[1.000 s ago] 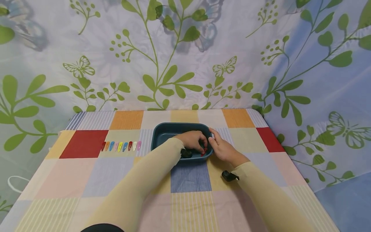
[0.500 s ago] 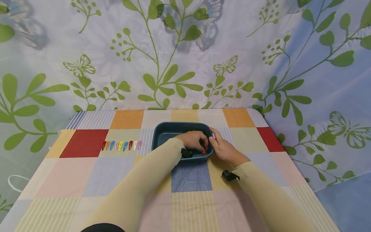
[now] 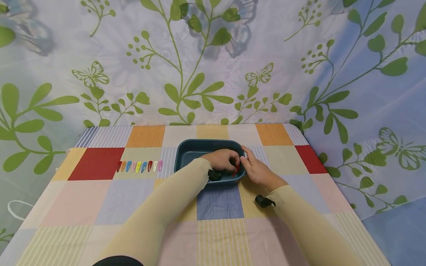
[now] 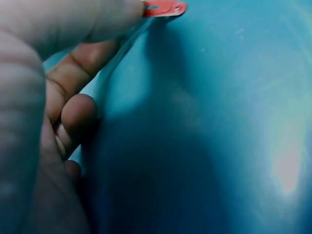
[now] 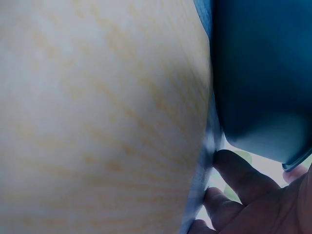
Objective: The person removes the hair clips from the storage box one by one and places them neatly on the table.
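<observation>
Left zone of the bench [image 3: 100,207]: 1 row of 8 snap hair clips [image 3: 139,167] lies on the checked cloth, at the right edge of the red square, the clips side by side and well apart from both hands. Colours from left: red, orange, blue, pink, yellow, blue, red, pale, pink as far as the head view resolves; the exact count is taken as 8 to 9.

Centre zone: 1 dark teal tray [image 3: 191,149] stands on the cloth. The left hand [image 3: 221,160] is inside the tray at its right near corner, fingers curled, pinching 1 red hair clip [image 3: 236,169]. The left wrist view confirms it: the red clip tip projects from between the fingertips [image 4: 87,19] above the tray floor. 1 black wrist camera [image 3: 214,175] sits on the left forearm at the tray's near rim.

Right zone: the right hand [image 3: 257,170] rests against the outside of the tray's right wall, fingers loosely bent along it, holding nothing. 1 second black wrist camera [image 3: 263,201] sits on the right forearm
</observation>
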### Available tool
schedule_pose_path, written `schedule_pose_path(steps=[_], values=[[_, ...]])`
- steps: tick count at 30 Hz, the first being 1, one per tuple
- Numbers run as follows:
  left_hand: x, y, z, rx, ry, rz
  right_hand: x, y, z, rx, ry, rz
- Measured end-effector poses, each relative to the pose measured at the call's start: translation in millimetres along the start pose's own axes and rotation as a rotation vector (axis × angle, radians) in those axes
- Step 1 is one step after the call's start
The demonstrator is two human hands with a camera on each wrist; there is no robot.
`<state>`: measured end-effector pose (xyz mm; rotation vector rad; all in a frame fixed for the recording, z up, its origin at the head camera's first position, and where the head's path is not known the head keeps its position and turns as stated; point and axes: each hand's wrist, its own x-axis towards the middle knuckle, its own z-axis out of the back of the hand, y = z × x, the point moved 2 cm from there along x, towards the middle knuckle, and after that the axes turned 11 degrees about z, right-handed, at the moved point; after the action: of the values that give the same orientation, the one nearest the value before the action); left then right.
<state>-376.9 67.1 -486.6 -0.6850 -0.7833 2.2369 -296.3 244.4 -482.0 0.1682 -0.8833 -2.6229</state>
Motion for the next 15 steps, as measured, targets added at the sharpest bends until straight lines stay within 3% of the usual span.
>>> schedule_pose_path(steps=[7, 15], values=[[-0.8, 0.4, -0.7, -0.089, 0.006, -0.012, -0.6, 1.2, 0.4, 0.008, -0.005, 0.001], [-5.0, -0.8, 1.9, -0.124, -0.065, 0.037, -1.7, 1.9, 1.1, 0.014, -0.012, 0.005]])
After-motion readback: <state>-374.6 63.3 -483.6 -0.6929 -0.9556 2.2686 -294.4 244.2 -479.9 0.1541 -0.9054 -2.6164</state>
